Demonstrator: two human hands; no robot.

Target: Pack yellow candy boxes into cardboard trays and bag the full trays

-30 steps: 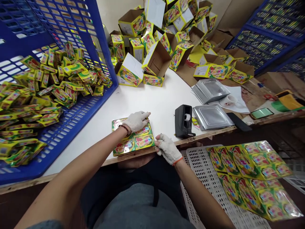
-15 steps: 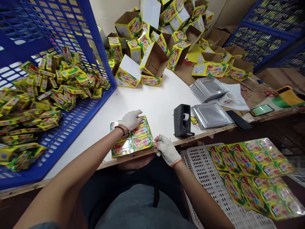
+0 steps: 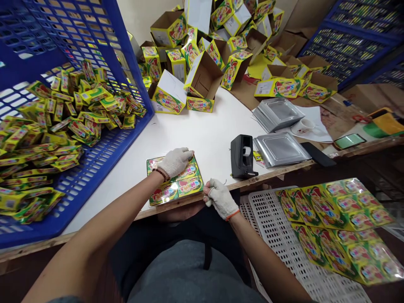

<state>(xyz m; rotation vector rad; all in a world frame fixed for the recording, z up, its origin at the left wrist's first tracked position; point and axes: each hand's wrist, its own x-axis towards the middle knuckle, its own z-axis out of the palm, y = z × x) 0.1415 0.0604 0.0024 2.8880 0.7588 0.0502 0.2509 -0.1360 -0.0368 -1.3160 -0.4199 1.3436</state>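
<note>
A clear plastic-covered pack of small yellow-green boxes (image 3: 190,185) lies flat at the table's front edge. My left hand (image 3: 176,162), in a white glove with a beaded bracelet at the wrist, rests palm down on top of the pack, fingers extended over its upper part. At the pack's lower right corner is my right hand (image 3: 217,197), also gloved, its fingers closed in a pinch; what is between them is too small to name. A black tape dispenser (image 3: 242,156) with a roll stands to the right of the pack.
A blue crate (image 3: 126,158) full of small boxes stands at the left. Opened cartons (image 3: 202,78) are heaped at the back. Clear plastic trays (image 3: 282,149) and a cup (image 3: 303,126) sit at the right. Finished-looking packs (image 3: 328,206) lie on a white basket (image 3: 277,235).
My left hand has shifted slightly right over the pack, its fingers nearer the upper right corner. My right hand stays pinched at the lower right corner. The view has shifted slightly.
</note>
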